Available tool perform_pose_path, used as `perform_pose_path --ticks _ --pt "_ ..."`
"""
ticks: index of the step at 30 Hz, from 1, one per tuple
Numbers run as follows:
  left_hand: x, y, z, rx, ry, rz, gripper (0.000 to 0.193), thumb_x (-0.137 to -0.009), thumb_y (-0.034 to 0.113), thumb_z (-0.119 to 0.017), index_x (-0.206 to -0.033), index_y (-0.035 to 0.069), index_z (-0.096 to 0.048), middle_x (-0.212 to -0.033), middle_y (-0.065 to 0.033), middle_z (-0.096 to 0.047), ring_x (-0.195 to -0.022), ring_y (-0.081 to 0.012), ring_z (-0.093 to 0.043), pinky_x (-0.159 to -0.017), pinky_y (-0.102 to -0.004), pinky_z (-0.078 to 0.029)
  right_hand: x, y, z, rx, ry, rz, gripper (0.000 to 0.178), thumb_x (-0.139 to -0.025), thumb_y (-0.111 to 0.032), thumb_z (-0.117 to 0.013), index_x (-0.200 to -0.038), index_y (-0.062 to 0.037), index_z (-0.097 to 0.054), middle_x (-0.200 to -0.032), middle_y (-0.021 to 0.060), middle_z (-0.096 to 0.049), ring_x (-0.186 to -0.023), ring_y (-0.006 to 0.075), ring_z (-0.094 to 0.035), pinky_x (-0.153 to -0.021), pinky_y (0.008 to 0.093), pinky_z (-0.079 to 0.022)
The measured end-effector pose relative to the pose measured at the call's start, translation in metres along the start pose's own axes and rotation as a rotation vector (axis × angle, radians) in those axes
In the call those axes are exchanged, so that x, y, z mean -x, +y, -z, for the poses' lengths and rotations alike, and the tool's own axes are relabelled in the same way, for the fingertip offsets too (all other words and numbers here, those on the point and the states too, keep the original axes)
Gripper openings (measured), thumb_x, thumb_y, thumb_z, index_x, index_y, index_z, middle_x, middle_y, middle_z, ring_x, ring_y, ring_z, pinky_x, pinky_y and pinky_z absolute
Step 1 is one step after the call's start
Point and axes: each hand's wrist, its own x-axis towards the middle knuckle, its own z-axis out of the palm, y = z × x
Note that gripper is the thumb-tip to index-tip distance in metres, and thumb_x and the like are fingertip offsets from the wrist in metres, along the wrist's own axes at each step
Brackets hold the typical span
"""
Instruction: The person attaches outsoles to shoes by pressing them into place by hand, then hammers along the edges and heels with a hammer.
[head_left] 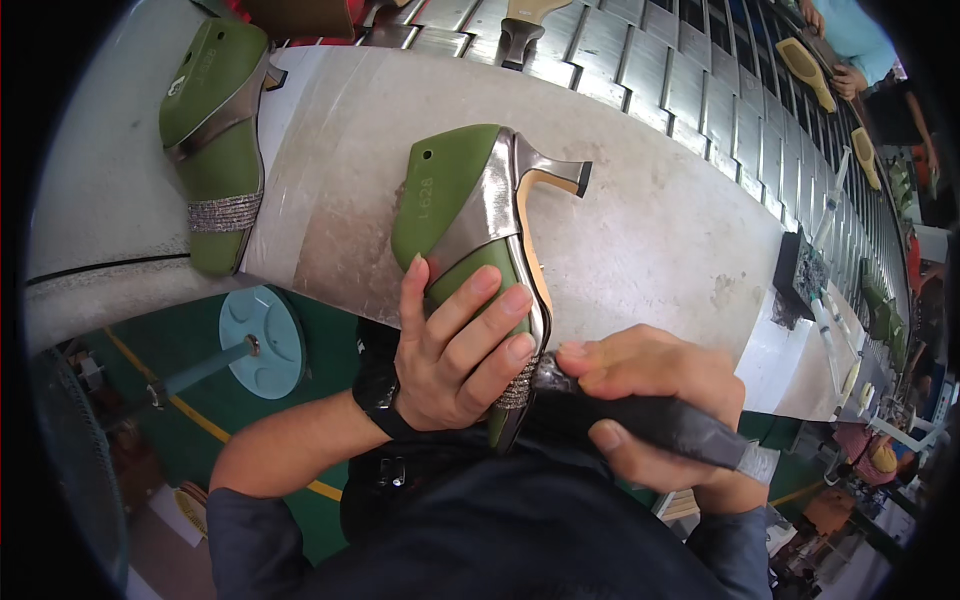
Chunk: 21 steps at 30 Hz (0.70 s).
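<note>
Head view, left hand clamped on silver sandal filled by green last, right hand gripping black-handled tool

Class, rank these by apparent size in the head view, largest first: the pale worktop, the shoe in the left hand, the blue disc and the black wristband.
1. Pale worktop
2. Shoe in the left hand
3. Blue disc
4. Black wristband

On my feed, the left hand lies spread over a heeled shoe on a green last; the right hand grips a dark-handled tool beside its glittery strap
</note>
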Motion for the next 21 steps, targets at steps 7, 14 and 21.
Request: perform_pose_path --ticks 7,14,21 --pt "-0.002 0.0 0.002 0.026 -0.007 -0.006 0.036 -0.107 0.022 -0.06 -0.141 0.017 -0.05 -0.148 -0.009 -0.061 -0.14 -0.0311 -0.059 -0.125 -0.0695 -0.026 0.008 -0.018 -0.019 0.155 0.008 0.045 0.035 -0.072 0.001 -0.085 -0.105 0.0057 -0.074 -0.109 0.0209 -0.078 -0.097 0.0337 -0.078 -0.088 0.04 -0.066" --pt "0.004 -0.006 0.008 -0.062 -0.08 -0.082 0.074 -0.098 0.048 -0.074 -0.15 0.009 -0.04 -0.149 -0.0198 -0.054 -0.139 -0.042 -0.056 -0.122 -0.0726 -0.03 0.031 -0.03 -0.048 0.198 0.043 0.015 0.035 -0.071 0.002 -0.085 -0.104 0.0044 -0.076 -0.111 0.0195 -0.079 -0.102 0.0329 -0.078 -0.089 0.0373 -0.065" --pt "0.005 -0.013 0.009 -0.043 -0.078 -0.111 0.075 -0.097 0.048 -0.076 -0.148 0.006 -0.041 -0.148 -0.0211 -0.054 -0.139 -0.0425 -0.056 -0.121 -0.0734 -0.03 0.041 -0.034 -0.037 -0.074 -0.098 -0.275 0.029 -0.081 -0.002 -0.085 -0.107 0.0039 -0.075 -0.111 0.0206 -0.078 -0.108 0.0314 -0.078 -0.093 0.0376 -0.063"
